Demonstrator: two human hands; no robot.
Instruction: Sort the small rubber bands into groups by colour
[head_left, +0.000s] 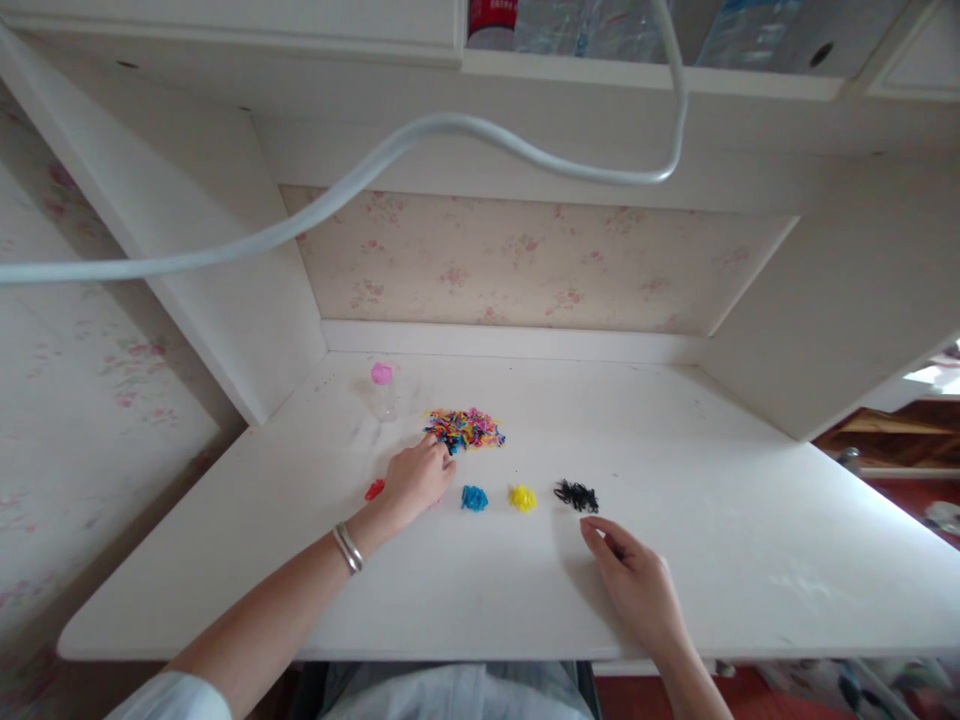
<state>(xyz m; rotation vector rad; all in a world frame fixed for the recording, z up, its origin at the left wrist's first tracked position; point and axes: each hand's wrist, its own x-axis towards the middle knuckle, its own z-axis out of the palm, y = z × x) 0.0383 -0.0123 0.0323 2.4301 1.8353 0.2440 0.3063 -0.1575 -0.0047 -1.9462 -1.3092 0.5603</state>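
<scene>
A mixed heap of small multicoloured rubber bands [466,428] lies on the white desk. My left hand [417,476] reaches to its near left edge, fingers bent together at the bands; what they pinch is hidden. Under and beside this hand, a red pile [374,489] is partly covered, and a trace of pink shows by the wrist side. To the right sit a blue pile [474,498], a yellow pile [523,498] and a black pile [577,495] of bands. Just below the black pile, my right hand [634,575] holds thumb and forefinger pressed together; anything between them is too small to make out.
Behind the heap, to its left, stands a small clear bottle with a pink cap [382,375]. A thick white cable [465,122] hangs across the upper view. Bottles [585,25] sit on the shelf above the desk [750,560], with side panels left and right.
</scene>
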